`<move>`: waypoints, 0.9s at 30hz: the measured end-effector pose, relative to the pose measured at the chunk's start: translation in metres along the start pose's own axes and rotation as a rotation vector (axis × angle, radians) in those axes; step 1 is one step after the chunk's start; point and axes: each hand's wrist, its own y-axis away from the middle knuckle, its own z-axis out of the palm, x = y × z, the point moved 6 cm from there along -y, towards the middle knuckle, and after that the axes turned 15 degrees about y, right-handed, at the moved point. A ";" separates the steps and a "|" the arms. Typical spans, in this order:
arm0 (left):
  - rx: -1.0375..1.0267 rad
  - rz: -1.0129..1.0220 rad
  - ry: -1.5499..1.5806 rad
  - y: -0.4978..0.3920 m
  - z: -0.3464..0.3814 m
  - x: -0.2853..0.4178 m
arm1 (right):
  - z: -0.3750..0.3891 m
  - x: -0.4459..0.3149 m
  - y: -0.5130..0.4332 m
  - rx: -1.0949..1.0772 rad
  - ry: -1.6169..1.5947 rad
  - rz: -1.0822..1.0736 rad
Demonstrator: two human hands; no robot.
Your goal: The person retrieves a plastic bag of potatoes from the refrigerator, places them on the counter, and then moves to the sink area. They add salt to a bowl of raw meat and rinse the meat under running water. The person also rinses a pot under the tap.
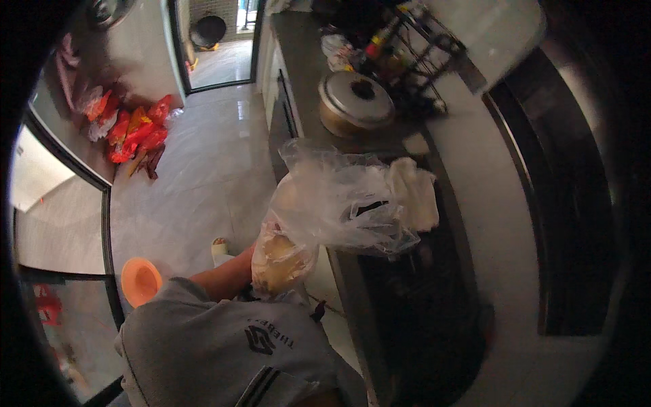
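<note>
A clear plastic bag (351, 203) with pale yellow contents (282, 259) hangs in front of me, beside the counter edge. My left forearm reaches up to it, and my left hand (273, 227) grips the bag, its fingers mostly hidden by the plastic. What the yellow contents are, I cannot make out. The bag's loose top spreads to the right over the dark counter. Behind that top lies a whitish cloth (414, 196). My right hand is out of view; only a striped sleeve edge (262, 386) shows at the bottom.
A lidded metal pot (356, 104) stands on the counter (300, 56), near a dark wire rack (432, 56). Red plastic bags (137, 132) lie on the floor by the left wall. An orange basin (141, 282) sits at my left. A doorway opens ahead.
</note>
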 end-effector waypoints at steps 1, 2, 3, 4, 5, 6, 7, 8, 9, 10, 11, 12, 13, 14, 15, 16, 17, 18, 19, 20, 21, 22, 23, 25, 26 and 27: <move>0.019 -0.015 0.066 0.005 -0.010 0.014 | 0.028 -0.004 0.009 -0.037 0.012 0.001; 0.035 -0.043 0.143 0.009 -0.022 0.024 | 0.055 -0.006 0.016 -0.071 0.024 0.002; 0.046 -0.056 0.216 0.014 -0.032 0.045 | 0.085 -0.011 0.032 -0.109 0.034 -0.001; 0.061 -0.064 0.281 0.020 -0.048 0.066 | 0.116 -0.014 0.040 -0.150 0.044 -0.009; 0.075 -0.059 0.334 0.029 -0.066 0.092 | 0.148 -0.017 0.049 -0.192 0.054 -0.022; 0.087 -0.047 0.375 0.041 -0.085 0.124 | 0.181 -0.020 0.059 -0.229 0.053 -0.036; 0.097 -0.033 0.420 0.051 -0.104 0.155 | 0.214 -0.023 0.071 -0.270 0.050 -0.040; 0.107 -0.019 0.452 0.061 -0.123 0.186 | 0.248 -0.027 0.085 -0.312 0.053 -0.052; 0.116 0.007 0.474 0.074 -0.143 0.212 | 0.275 -0.028 0.093 -0.350 0.062 -0.063; 0.130 0.039 0.503 0.086 -0.164 0.239 | 0.304 -0.037 0.101 -0.376 0.107 -0.192; 0.144 0.076 0.523 0.098 -0.181 0.269 | 0.341 -0.051 0.122 -0.447 0.343 -0.435; 0.161 0.115 0.541 0.112 -0.198 0.302 | 0.379 -0.067 0.144 -0.437 0.547 -0.776; 0.177 0.155 0.553 0.129 -0.211 0.334 | 0.414 -0.067 0.156 -0.465 0.453 -0.664; 0.189 0.204 0.559 0.145 -0.223 0.365 | 0.457 -0.064 0.153 -0.548 0.191 -0.333; 0.202 0.245 0.569 0.159 -0.234 0.393 | 0.504 -0.061 0.164 -0.662 -0.111 -0.004; 0.219 0.277 0.580 0.166 -0.244 0.412 | 0.539 -0.067 0.165 -0.633 -0.041 -0.007; 0.231 0.304 0.589 0.171 -0.255 0.431 | 0.573 -0.074 0.174 -0.649 -0.007 -0.017; 0.248 0.337 0.599 0.176 -0.266 0.447 | 0.608 -0.084 0.182 -0.707 0.059 -0.038; 0.206 0.354 0.660 0.171 -0.275 0.457 | 0.639 -0.096 0.183 -0.763 0.198 -0.226; 0.281 0.408 0.580 0.168 -0.290 0.467 | 0.673 -0.104 0.181 -0.809 0.247 -0.251; 0.293 0.453 0.565 0.163 -0.303 0.477 | 0.706 -0.111 0.176 -0.855 0.295 -0.278; 0.356 0.566 0.481 0.158 -0.318 0.489 | 0.741 -0.113 0.164 -0.849 0.216 -0.130; 0.375 0.577 0.427 0.150 -0.331 0.504 | 0.783 -0.110 0.157 -0.882 0.115 0.016; 0.386 0.605 0.347 0.121 -0.353 0.526 | 0.838 -0.124 0.139 -0.860 0.207 0.033; 0.419 0.669 0.372 0.104 -0.367 0.535 | 0.869 -0.132 0.131 -0.916 0.201 0.050; 0.394 0.722 0.380 0.086 -0.375 0.546 | 0.896 -0.142 0.119 -0.851 0.264 0.018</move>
